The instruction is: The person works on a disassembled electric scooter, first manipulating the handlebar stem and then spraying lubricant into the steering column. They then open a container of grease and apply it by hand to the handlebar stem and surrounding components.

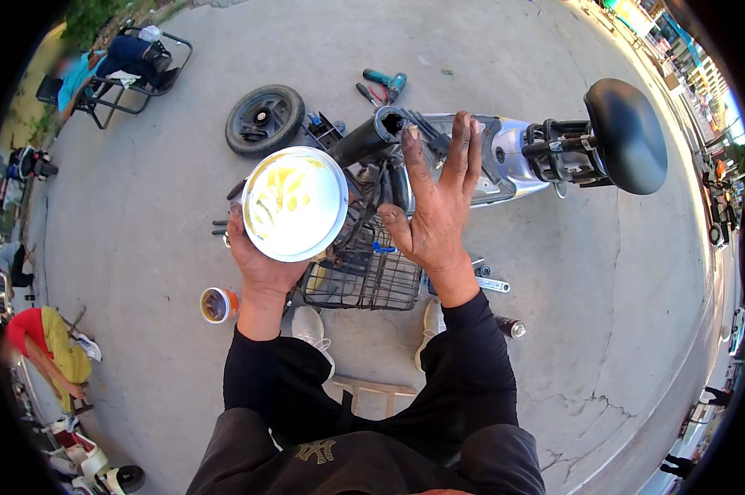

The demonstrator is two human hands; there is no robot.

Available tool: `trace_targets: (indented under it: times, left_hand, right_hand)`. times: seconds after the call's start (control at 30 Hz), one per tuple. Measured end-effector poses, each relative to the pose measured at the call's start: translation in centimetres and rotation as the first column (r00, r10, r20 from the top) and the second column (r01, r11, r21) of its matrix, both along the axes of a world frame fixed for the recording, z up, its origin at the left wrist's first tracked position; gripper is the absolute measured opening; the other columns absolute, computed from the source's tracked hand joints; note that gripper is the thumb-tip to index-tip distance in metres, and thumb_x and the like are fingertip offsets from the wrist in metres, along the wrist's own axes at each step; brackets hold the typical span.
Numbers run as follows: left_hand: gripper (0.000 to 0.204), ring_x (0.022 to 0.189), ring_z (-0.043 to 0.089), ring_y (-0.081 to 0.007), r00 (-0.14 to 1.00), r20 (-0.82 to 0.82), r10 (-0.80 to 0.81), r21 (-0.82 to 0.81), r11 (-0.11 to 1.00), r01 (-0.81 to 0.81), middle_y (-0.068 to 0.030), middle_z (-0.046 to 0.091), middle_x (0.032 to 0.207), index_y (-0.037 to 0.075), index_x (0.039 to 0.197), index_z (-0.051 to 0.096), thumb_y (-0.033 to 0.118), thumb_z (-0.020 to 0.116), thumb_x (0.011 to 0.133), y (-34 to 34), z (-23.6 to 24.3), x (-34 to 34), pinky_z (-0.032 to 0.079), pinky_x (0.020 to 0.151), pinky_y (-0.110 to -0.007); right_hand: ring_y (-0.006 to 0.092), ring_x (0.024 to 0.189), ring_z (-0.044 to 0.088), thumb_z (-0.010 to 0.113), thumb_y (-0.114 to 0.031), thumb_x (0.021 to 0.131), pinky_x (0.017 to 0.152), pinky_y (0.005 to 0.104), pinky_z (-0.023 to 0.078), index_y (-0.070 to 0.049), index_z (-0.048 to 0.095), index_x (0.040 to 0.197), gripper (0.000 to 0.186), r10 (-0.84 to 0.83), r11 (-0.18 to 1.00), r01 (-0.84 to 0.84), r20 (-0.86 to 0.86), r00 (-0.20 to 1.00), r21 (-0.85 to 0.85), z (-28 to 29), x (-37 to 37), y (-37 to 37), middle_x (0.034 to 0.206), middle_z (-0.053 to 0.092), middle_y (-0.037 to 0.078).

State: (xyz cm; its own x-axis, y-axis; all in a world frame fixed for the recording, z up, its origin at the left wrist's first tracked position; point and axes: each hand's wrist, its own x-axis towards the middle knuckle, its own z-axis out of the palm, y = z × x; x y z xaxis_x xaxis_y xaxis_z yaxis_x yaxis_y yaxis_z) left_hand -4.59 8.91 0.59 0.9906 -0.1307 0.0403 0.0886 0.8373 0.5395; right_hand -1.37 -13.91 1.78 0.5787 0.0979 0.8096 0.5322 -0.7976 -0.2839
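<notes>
My left hand grips a round white tub from below and the side; yellowish, grease-like streaks show inside it. Apart from the tub, my right hand is raised with its fingers stretched, their tips dark with grime, and nothing in it. Beyond and under both hands lies a partly dismantled scooter on its side. Its open black tube end points up between my hands, and a wire basket is below them. The tub hides part of the scooter's front.
A detached wheel lies at the far left, near a teal power drill and pliers. An orange-and-white cup stands left of my feet. At right are a wrench and a can. A person reclines on a chair; another bends over at left.
</notes>
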Motion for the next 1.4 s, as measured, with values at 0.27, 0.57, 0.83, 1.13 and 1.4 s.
trace_targets:
  times: [0.27, 0.57, 0.83, 1.13, 1.4]
  left_hand:
    - [0.093, 0.145, 0.044, -0.0392, 0.991, 0.081, -0.103, 0.045, 0.994, 0.099, -0.0172, 0.042, 0.16, 0.012, 0.159, 0.036, 0.076, 0.045, 0.092, 0.3, 0.4, 1.2, 0.038, 0.118, -0.06]
    - [0.083, 0.152, 0.029, -0.0372, 0.845, -0.317, 0.43, 0.254, 0.897, -0.361, -0.0128, 0.034, 0.166, 0.008, 0.159, 0.037, 0.059, 0.053, 0.095, -5.9, 5.1, -1.9, 0.019, 0.124, -0.063]
    - [0.085, 0.152, 0.026, -0.0481, 0.896, -0.345, 0.28, 0.249, 0.947, -0.2, -0.0207, 0.028, 0.167, 0.008, 0.162, 0.031, 0.06, 0.05, 0.096, -4.9, 1.2, -10.6, 0.023, 0.121, -0.057]
    - [0.1, 0.141, 0.039, -0.0552, 0.995, -0.083, -0.06, 0.155, 0.985, 0.072, -0.0298, 0.029, 0.162, 0.014, 0.161, 0.031, 0.077, 0.053, 0.087, -2.7, 3.6, -14.0, 0.048, 0.098, -0.062]
    - [0.108, 0.149, 0.034, -0.0481, 0.99, -0.028, 0.138, 0.258, 0.958, -0.126, -0.0219, 0.026, 0.166, 0.02, 0.164, 0.023, 0.092, 0.03, 0.083, -2.5, 9.9, -20.1, 0.035, 0.117, -0.067]
  right_hand:
    - [0.0508, 0.153, 0.019, 0.053, -0.067, 0.096, 0.12, 0.0601, 0.022, -0.021, 0.062, 0.145, 0.067, 0.048, 0.999, -0.048, 0.008, 0.999, 0.022, -0.3, 0.7, -0.1, 0.165, 0.023, 0.032]
    - [0.0509, 0.153, 0.021, 0.082, -0.046, 0.072, 0.123, 0.0629, 0.019, 0.003, 0.055, 0.136, 0.085, 0.137, 0.989, -0.134, -0.038, 0.99, 0.062, -0.6, -1.1, 0.8, 0.162, 0.026, 0.035]
    - [0.05, 0.148, 0.03, 0.084, -0.037, 0.074, 0.123, 0.0609, 0.022, 0.01, 0.042, 0.144, 0.094, 0.146, 0.924, -0.154, 0.048, 0.988, 0.35, 0.4, -2.9, 0.3, 0.155, 0.035, 0.035]
    - [0.0403, 0.103, 0.069, 0.065, -0.028, 0.1, 0.09, 0.043, 0.055, 0.01, 0.037, 0.148, 0.068, 0.301, 0.712, -0.19, -0.049, 0.952, 0.676, 2.7, -2.1, -1.5, 0.119, 0.067, 0.028]
    - [0.0239, 0.111, 0.069, 0.055, -0.039, 0.107, 0.099, 0.0353, 0.052, 0.001, 0.053, 0.145, 0.056, 0.749, 0.295, -0.489, 0.119, 0.652, 0.821, 9.5, -9.5, 0.4, 0.124, 0.069, 0.018]
